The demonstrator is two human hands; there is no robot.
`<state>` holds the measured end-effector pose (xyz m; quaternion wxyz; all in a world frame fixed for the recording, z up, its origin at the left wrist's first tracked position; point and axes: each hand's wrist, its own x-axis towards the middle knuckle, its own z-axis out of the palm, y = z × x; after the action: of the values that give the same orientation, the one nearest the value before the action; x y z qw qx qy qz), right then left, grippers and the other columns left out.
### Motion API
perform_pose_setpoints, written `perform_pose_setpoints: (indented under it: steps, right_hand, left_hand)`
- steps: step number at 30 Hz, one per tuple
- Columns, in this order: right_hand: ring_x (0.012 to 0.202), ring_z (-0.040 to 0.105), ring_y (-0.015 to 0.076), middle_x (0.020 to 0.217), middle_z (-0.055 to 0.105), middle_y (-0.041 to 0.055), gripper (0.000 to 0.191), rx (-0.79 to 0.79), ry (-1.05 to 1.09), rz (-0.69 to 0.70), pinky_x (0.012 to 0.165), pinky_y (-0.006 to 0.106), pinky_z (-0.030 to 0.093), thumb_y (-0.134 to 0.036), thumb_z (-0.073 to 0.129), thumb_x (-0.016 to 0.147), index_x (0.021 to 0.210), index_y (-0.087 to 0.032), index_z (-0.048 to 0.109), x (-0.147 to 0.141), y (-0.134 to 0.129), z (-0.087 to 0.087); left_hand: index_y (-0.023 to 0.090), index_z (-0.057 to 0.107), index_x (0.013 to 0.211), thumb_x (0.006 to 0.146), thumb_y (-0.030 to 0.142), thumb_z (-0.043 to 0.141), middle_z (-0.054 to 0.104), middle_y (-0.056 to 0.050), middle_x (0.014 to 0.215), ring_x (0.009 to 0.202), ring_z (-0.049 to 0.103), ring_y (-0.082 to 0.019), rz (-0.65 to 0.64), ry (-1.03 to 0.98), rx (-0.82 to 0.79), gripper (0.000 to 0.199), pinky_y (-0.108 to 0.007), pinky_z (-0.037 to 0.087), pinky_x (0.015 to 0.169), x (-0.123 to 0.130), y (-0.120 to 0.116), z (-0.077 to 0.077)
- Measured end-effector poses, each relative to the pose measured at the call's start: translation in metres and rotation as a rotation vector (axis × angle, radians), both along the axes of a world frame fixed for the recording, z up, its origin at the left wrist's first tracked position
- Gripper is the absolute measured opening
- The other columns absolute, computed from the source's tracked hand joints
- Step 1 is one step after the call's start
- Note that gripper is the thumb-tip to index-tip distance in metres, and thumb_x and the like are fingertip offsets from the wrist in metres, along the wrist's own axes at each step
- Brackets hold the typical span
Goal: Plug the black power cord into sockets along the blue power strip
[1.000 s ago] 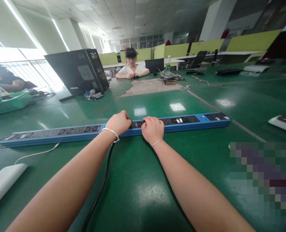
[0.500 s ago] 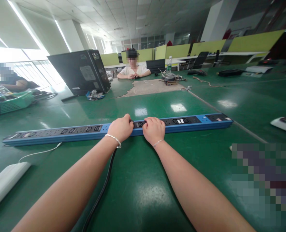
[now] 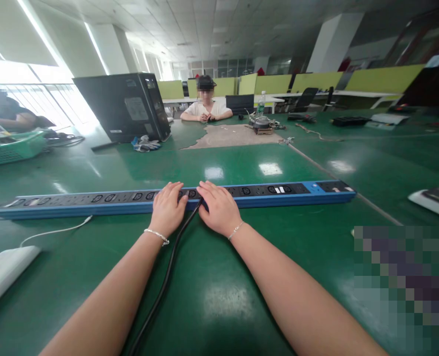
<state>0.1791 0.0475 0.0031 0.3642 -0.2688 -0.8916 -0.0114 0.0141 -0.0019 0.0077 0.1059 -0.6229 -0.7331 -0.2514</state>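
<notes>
A long blue power strip (image 3: 289, 198) with black sockets lies across the green tabletop. My left hand (image 3: 167, 210) rests on its middle part, fingers stretched over the top and thumb apart, holding nothing. Just to its right, my right hand (image 3: 220, 208) lies over the strip with fingers extended and thumb at the front side. A black power cord (image 3: 171, 262) runs up between my forearms and ends at the strip, beside my right thumb and index finger. Whether its end sits in a socket is hidden by that hand.
A black computer case (image 3: 125, 111) stands at back left, with gloves (image 3: 145, 144) before it. A green basket (image 3: 15, 148) is at far left. A white device (image 3: 10, 277) with a cable lies at near left. A person (image 3: 206, 106) sits opposite; another is at left.
My left hand has slid left and its closed fingers have opened out. My right hand has moved left to the cord's end, and its fingers have stretched out.
</notes>
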Motion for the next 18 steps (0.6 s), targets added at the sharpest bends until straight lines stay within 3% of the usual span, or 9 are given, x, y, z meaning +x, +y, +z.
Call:
perform_pose_setpoints:
  steps: [4,10,18]
  right_hand:
    - [0.122,0.047,0.0232,0.13,0.054,0.0128,0.039,0.052,-0.02,-0.066,0.103,0.038,0.033,-0.025,0.046,0.085,0.119,-0.01,0.058,-0.004,-0.001,0.002]
    - [0.115,0.054,0.0216,0.123,0.06,0.0123,0.033,0.06,-0.036,-0.164,0.1,0.038,0.036,-0.023,0.042,0.088,0.112,-0.011,0.061,-0.012,0.0,0.002]
    - [0.12,0.051,0.0208,0.128,0.056,0.0137,0.034,0.069,-0.04,-0.159,0.101,0.038,0.038,-0.02,0.04,0.087,0.114,-0.01,0.059,-0.01,-0.005,-0.003]
  left_hand:
    - [0.018,0.041,0.133,0.089,0.047,0.031,0.047,-0.011,0.138,0.131,0.037,-0.026,0.024,0.11,-0.1,0.053,-0.053,0.017,0.11,-0.007,-0.006,-0.009]
    - [0.018,0.042,0.133,0.087,0.05,0.034,0.046,-0.01,0.14,0.131,0.036,-0.025,0.015,0.125,-0.087,0.057,-0.051,0.016,0.111,-0.006,-0.007,-0.01]
    - [0.02,0.044,0.132,0.087,0.049,0.036,0.047,-0.01,0.139,0.131,0.036,-0.025,-0.005,0.051,-0.051,0.055,-0.049,0.015,0.111,-0.004,-0.009,-0.009]
